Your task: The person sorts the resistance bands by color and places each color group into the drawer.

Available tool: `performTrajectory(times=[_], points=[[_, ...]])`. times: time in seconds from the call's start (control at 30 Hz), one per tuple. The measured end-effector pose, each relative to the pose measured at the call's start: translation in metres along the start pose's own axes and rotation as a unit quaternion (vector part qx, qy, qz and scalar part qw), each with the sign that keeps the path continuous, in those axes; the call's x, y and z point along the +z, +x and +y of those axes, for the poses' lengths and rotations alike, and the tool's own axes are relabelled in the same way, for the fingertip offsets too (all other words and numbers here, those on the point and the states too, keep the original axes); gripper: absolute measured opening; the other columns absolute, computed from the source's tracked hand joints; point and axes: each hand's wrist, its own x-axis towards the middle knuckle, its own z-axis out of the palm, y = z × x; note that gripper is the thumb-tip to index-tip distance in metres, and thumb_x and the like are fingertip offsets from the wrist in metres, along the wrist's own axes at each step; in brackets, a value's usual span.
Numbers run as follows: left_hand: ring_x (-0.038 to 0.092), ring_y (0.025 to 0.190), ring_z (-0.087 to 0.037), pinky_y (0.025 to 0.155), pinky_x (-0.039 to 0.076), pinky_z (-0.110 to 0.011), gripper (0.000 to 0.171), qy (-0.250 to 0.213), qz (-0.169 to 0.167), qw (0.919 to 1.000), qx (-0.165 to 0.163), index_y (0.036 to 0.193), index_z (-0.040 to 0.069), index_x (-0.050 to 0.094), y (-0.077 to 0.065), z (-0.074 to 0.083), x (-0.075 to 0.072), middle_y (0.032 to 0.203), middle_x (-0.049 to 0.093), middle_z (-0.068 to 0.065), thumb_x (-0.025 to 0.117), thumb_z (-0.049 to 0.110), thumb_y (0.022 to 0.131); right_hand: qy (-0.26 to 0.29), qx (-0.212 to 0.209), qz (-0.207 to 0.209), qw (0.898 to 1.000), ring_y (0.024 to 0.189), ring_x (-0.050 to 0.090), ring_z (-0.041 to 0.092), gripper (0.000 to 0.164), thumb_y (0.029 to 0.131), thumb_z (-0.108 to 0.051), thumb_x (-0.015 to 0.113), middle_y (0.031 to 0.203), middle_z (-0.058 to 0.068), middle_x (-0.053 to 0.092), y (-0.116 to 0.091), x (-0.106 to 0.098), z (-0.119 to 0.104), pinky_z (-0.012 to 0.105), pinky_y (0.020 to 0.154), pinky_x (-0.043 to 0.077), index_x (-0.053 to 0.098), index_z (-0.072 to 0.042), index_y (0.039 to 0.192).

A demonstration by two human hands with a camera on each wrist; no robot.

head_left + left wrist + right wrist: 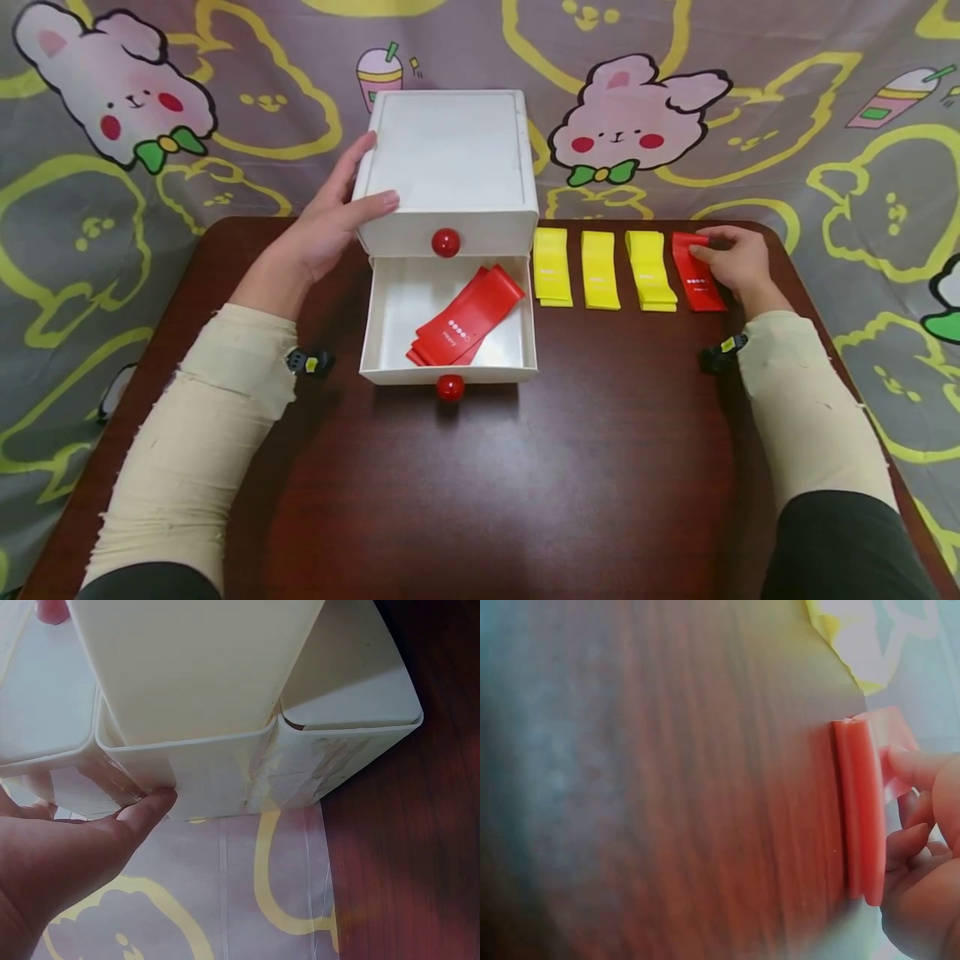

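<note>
A white drawer cabinet [450,154] stands at the table's back, its pulled-out drawer [448,377] holding a few folded red resistance bands [468,317] marked "Heavy". My left hand [322,221] grips the cabinet's left side, thumb on the top near the front edge and fingers toward the back. In the left wrist view, a fingertip presses on the cabinet's side [214,780]. At the far right, my right hand [738,258] pinches the upper end of a folded red resistance band [697,275]. In the right wrist view, this band [862,810] shows edge-on between table and fingers.
Three folded yellow resistance bands [600,271] lie in a row between the cabinet and the red band. Red knobs [446,242] stick out from the drawer fronts. A patterned cloth [465,42] hangs behind the dark wooden table [480,500].
</note>
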Motion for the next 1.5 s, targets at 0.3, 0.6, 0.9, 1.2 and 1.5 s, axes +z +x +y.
performTrajectory(times=[0.3, 0.6, 0.9, 1.2, 1.5], points=[[0.019, 0.145, -0.022, 0.112, 0.028, -0.053, 0.088, 0.001, -0.001, 1.0000, 0.004, 0.158, 0.043, 0.013, 0.000, 0.000, 0.000, 0.163, 0.011, 0.006, 0.070, 0.034, 0.092, 0.005, -0.019, 0.034, 0.999, 0.097, 0.047, 0.020, 0.039, 0.093, -0.040, 0.070, 0.115, 0.006, 0.056, -0.011, -0.005, 0.001, 0.025, 0.073, 0.047, 0.063, -0.014, 0.121], [0.019, 0.145, -0.023, 0.112, 0.028, -0.054, 0.088, -0.001, 0.000, 1.0000, 0.000, 0.158, 0.044, 0.012, 0.002, -0.001, 0.000, 0.163, 0.010, 0.006, 0.069, 0.034, 0.092, 0.044, -0.020, 0.051, 0.998, 0.087, 0.051, 0.013, 0.031, 0.091, -0.036, 0.073, 0.100, -0.001, 0.060, -0.024, -0.012, -0.001, 0.017, 0.066, 0.047, 0.067, -0.015, 0.112], [0.018, 0.145, -0.023, 0.113, 0.027, -0.053, 0.086, -0.008, 0.000, 1.0000, -0.001, 0.158, 0.044, 0.013, 0.002, -0.001, 0.001, 0.163, 0.010, 0.007, 0.069, 0.033, 0.092, 0.040, 0.000, 0.064, 0.997, 0.087, 0.050, 0.013, 0.031, 0.092, -0.038, 0.071, 0.101, -0.002, 0.061, -0.036, -0.020, -0.007, 0.021, 0.068, 0.047, 0.065, -0.016, 0.113], [0.018, 0.145, -0.023, 0.112, 0.027, -0.055, 0.086, 0.001, 0.006, 1.0000, -0.006, 0.157, 0.046, 0.013, 0.001, 0.000, 0.000, 0.163, 0.009, 0.008, 0.069, 0.034, 0.092, 0.077, 0.010, 0.071, 0.994, 0.090, 0.051, 0.010, 0.030, 0.092, -0.037, 0.071, 0.104, -0.004, 0.061, -0.052, -0.030, -0.016, 0.018, 0.071, 0.048, 0.067, -0.018, 0.114], [0.018, 0.145, -0.023, 0.113, 0.027, -0.054, 0.086, -0.005, -0.001, 1.0000, 0.000, 0.157, 0.045, 0.014, 0.001, -0.001, 0.000, 0.163, 0.009, 0.007, 0.069, 0.036, 0.092, 0.106, 0.000, 0.082, 0.991, 0.090, 0.051, 0.009, 0.032, 0.091, -0.037, 0.073, 0.101, -0.006, 0.060, -0.066, -0.032, -0.025, 0.016, 0.067, 0.047, 0.068, -0.016, 0.114]])
